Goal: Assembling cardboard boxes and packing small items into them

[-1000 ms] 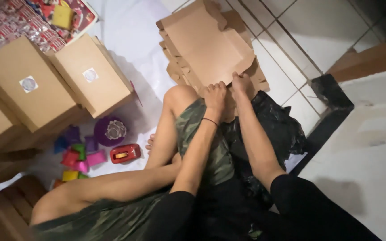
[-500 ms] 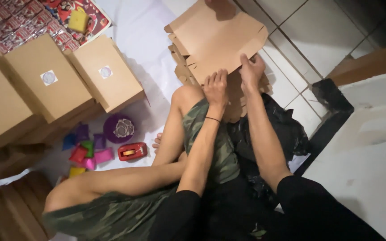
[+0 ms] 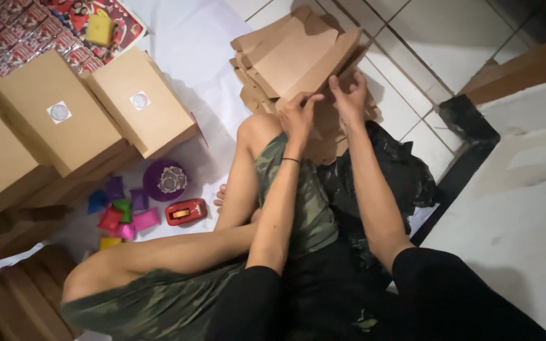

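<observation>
Head view: my hands on the cardboard flat [image 3: 298, 53].
Left hand [image 3: 299, 117]: grip grasping its lower edge.
Right hand [image 3: 351, 98]: likewise.
Change: flat now lifted and folding off the stack [image 3: 323, 136].

Both hands [image 3: 323, 107] have apparently tilted the top cardboard sheet [image 3: 298, 53] upward.

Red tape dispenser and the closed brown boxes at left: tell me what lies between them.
In the head view, between the red tape dispenser and the closed brown boxes lies a round purple container on the white sheet.
</observation>
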